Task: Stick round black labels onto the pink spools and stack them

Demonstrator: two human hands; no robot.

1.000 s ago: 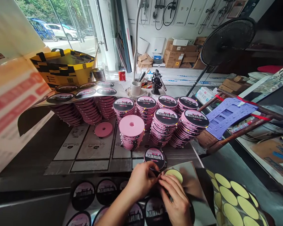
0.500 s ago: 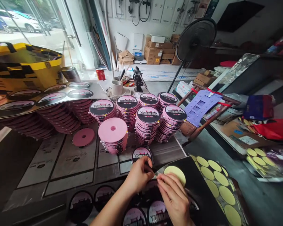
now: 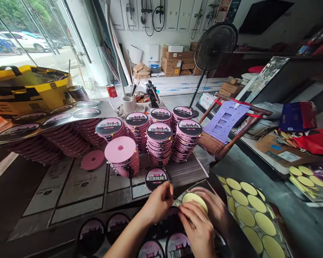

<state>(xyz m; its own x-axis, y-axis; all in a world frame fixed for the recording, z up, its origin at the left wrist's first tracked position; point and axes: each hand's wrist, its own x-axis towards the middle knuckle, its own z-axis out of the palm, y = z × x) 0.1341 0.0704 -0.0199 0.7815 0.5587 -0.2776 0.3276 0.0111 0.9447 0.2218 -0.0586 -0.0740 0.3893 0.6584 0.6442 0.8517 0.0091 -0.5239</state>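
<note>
My left hand (image 3: 160, 200) has its thumb and fingers pinched together near the corner of a glossy clear-and-dark sheet (image 3: 231, 233); what is between its fingertips is too small to make out. My right hand (image 3: 199, 225) lies beside it, fingers bent over the near edge of a round pale-yellow disc (image 3: 195, 199) and gripping it. The sheet's shiny surface mirrors a hand behind the disc. Just beyond my left hand a printed black-and-pink round sticker (image 3: 156, 178) lies on the table. Below my wrists are more round printed stickers (image 3: 179, 245), partly covered by my arms.
Several stacks of pink spools with printed tops (image 3: 159, 132) stand ahead, one with a plain pink top (image 3: 121, 149). A single pink disc (image 3: 92, 159) lies left. Yellow circles on a sheet (image 3: 249, 215) are at right. A purple-covered chair (image 3: 226, 120) and a fan (image 3: 215, 46) stand beyond.
The view has shifted slightly, so the stacks sit further left. The glossy sheet has changed angle and now mirrors a hand. Both hands stay close together, with the right still at the yellow disc.
</note>
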